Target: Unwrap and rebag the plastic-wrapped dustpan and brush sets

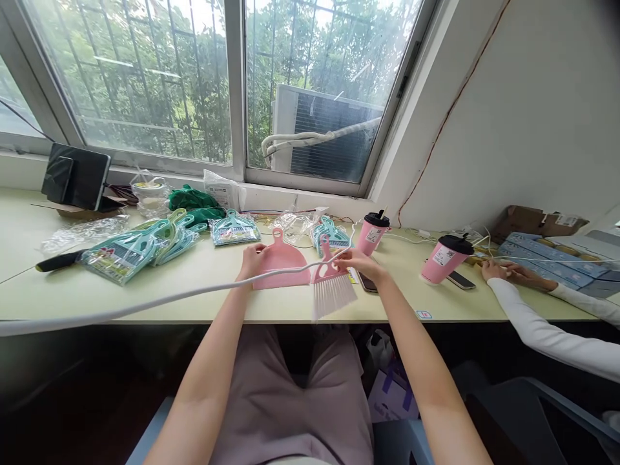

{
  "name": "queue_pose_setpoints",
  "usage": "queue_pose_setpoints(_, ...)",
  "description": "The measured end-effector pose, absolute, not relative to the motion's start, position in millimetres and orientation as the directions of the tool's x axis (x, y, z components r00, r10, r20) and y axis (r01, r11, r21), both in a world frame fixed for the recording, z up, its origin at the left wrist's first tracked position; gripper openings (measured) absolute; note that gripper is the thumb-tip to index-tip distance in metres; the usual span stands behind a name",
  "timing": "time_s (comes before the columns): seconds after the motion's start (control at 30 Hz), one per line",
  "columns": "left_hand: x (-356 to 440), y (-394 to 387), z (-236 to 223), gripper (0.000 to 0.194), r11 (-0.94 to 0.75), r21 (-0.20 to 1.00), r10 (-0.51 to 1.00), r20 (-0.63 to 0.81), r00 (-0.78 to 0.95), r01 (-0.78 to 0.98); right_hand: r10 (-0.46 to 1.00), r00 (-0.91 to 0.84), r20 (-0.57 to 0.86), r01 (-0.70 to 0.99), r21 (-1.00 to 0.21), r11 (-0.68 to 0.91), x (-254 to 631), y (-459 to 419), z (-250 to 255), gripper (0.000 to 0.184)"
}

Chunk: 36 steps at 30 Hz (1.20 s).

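A pink dustpan lies at the front of the table, its handle pointing toward the window. My left hand is closed on the dustpan's left edge. Just to the right is a small pink hand brush, pale bristles toward me and reaching the table's front edge. The fingers of my right hand grip this brush on its right side, near the handle. A white cable runs across the view in front of both tools and hides a strip of them.
Packaged green dustpan sets lie at left, beside a black-handled tool. Another packet sits behind. Pink cups and a phone stand close on the right. A co-worker's hands are near blue boxes.
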<state>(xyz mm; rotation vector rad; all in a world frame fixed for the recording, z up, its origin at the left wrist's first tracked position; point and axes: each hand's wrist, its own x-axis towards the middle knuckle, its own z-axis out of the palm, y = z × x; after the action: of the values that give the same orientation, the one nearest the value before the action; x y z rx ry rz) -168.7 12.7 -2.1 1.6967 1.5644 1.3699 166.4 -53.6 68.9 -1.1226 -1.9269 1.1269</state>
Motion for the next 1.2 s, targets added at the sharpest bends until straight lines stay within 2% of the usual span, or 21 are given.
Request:
queue_pose_setpoints(0.13,-161,13,-1,0.041,-0.365,0.897,0.921,0.386,-0.041,0.248,0.920,-0.342,0.190,0.307,-0.903,0.301,104,-41,59,0.042)
queue_pose_setpoints(0.2,-159,13,-3,0.048,-0.347,0.926,0.938,0.347,0.027,0.149,0.922,-0.301,0.242,0.386,-0.854,0.350,70,-25,50,0.038)
queue_pose_setpoints(0.33,-157,10,-3,0.056,-0.267,0.963,0.962,0.269,0.056,-0.033,0.898,-0.137,0.418,0.611,-0.678,0.409,27,-2,35,0.012)
queue_pose_setpoints(0.4,-155,7,-2,0.056,-0.249,0.967,0.964,0.253,0.080,-0.048,0.878,-0.120,0.464,0.674,-0.611,0.415,20,-2,28,0.010)
queue_pose_setpoints(0.53,-150,2,1,0.059,-0.272,0.962,0.957,0.266,0.116,0.035,0.820,-0.100,0.563,0.775,-0.473,0.419,19,-16,21,0.019)
queue_pose_setpoints(0.6,-149,1,1,0.057,-0.270,0.962,0.960,0.265,0.095,0.044,0.800,-0.062,0.597,0.808,-0.441,0.392,23,-20,22,0.022)
queue_pose_setpoints(0.63,-149,1,1,0.057,-0.272,0.961,0.960,0.267,0.085,0.046,0.807,-0.030,0.589,0.807,-0.462,0.368,26,-19,24,0.023)
queue_pose_setpoints(0.7,-151,2,2,0.057,-0.281,0.958,0.959,0.278,0.054,0.056,0.876,-0.004,0.483,0.742,-0.586,0.327,32,-15,28,0.024)
queue_pose_setpoints(0.77,-153,1,3,0.058,-0.288,0.955,0.958,0.286,0.035,0.068,0.952,-0.104,0.287,0.607,-0.740,0.290,40,-8,32,0.027)
queue_pose_setpoints(0.83,-154,-2,5,0.059,-0.286,0.956,0.958,0.284,0.044,0.062,0.958,-0.245,0.148,0.459,-0.853,0.249,48,-3,35,0.035)
queue_pose_setpoints(0.9,-153,-5,8,0.061,-0.287,0.957,0.956,0.284,0.077,0.034,0.945,-0.307,0.113,0.337,-0.916,0.219,52,-3,35,0.043)
queue_pose_setpoints(1.03,-152,-10,14,0.058,-0.260,0.965,0.948,0.262,0.179,-0.033,0.944,-0.306,0.123,0.134,-0.976,0.171,49,-11,27,0.049)
queue_pose_setpoints(1.2,-159,-7,9,0.058,-0.137,0.990,0.972,0.130,0.197,0.024,0.958,-0.279,0.066,0.020,-0.997,0.075,41,-13,14,0.052)
